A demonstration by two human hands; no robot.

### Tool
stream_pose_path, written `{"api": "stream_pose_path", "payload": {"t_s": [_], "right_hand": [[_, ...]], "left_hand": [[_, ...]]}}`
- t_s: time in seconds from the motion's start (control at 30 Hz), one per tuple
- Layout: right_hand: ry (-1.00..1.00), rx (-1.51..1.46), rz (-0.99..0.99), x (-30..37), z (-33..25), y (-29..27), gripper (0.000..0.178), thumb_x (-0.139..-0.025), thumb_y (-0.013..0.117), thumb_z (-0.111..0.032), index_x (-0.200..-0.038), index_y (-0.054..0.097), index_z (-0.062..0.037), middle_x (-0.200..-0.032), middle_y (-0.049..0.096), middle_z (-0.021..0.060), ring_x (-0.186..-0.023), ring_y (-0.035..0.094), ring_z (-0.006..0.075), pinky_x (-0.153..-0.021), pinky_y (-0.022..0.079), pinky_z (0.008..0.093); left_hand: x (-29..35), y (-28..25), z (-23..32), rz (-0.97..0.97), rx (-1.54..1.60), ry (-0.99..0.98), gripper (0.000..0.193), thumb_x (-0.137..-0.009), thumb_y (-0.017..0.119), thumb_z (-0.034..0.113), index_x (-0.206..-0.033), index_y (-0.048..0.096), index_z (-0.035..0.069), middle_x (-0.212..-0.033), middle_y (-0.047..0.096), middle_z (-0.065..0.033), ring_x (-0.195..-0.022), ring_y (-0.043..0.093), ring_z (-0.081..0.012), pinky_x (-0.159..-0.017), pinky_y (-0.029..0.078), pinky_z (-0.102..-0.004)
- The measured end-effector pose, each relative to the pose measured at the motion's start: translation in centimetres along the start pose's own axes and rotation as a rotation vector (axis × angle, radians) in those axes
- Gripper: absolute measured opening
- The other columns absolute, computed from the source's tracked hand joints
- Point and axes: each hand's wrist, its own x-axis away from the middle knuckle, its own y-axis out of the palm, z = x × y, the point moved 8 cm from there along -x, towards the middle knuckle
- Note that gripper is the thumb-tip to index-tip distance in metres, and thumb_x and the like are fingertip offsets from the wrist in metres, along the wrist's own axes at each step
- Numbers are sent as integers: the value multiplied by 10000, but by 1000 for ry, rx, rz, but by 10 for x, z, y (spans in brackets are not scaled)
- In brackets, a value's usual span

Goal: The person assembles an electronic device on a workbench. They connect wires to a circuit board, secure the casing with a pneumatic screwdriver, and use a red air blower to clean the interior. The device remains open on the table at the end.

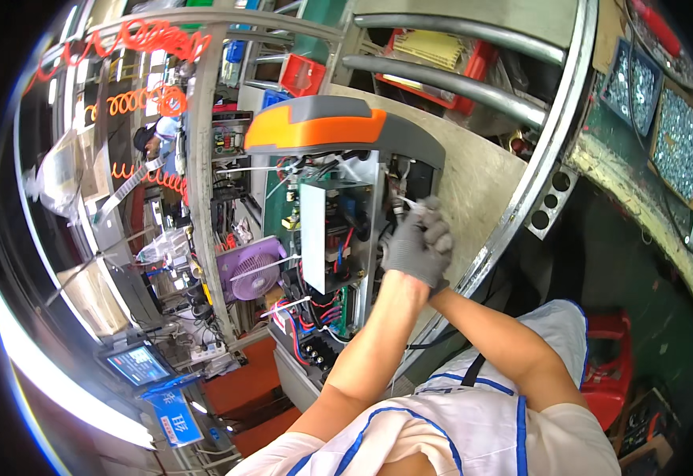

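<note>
An open machine with an orange and grey cover (315, 128) stands in front of me, its wiring, boards and a white panel (312, 238) exposed. My left hand (411, 251), in a grey knitted glove, is closed at the machine's right side, beside a metal fitting (398, 208). A small white piece (411, 204) shows at its fingertips; what the fingers hold is not clear. My right hand (442, 284), gloved too, crosses close behind the left, which hides most of it and its fingers. Several white cable ties (287, 307) stick out from the machine's wiring.
Metal rollers (457, 79) and a frame rail lie beyond the board at the right. Trays of small metal parts (678, 143) sit on the green bench far right. A purple fan (253, 270), a screen (138, 363) and coiled orange hoses (152, 101) are on the left. A red stool (606, 365) is behind me.
</note>
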Motion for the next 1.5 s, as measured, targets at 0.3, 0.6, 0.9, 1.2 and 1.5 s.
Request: {"api": "stream_pose_path", "payload": {"t_s": [0.3,0.6,0.9,1.2,1.5], "right_hand": [[-295,520,150,-59,-186,-138,737,-657,693,-256,-1307,412,-52,-1066,493,154,-956,499,354,-796,418,443],[-246,782,100,-91,-222,-116,730,-657,680,-292,-1291,405,-57,-1075,498,135,-992,497,332,-800,413,450],[-248,804,99,-99,-207,-108,626,-685,705,-329,-1194,454,-65,-1082,527,135,-1002,504,325,-832,419,426],[-341,388,11,-107,-183,-102,336,-786,653,-195,-1059,538,-37,-969,632,134,-892,613,240,-741,474,336],[163,-44,-263,-87,-252,-101,411,-777,569,-106,-1176,553,-9,-733,508,-8,-593,460,42,-501,376,187]], "left_hand": [[161,57,71,-141,-1168,924,241,-935,450,205,-1014,563,6,-851,577,-73,-744,525,-171,-663,411,-262],[168,107,135,336,-2061,1658,286,-755,594,157,-1037,564,117,-770,568,-79,-710,595,-261,-583,471,-384],[104,110,124,262,-2359,1507,133,-780,548,166,-861,580,65,-669,595,-82,-605,630,-240,-480,496,-374],[113,93,124,163,-2233,1522,90,-767,541,143,-747,601,79,-663,605,-89,-602,636,-246,-463,490,-372],[206,60,220,143,-1371,1825,242,-889,471,283,-894,584,69,-773,598,-158,-739,602,-334,-672,480,-438]]}}
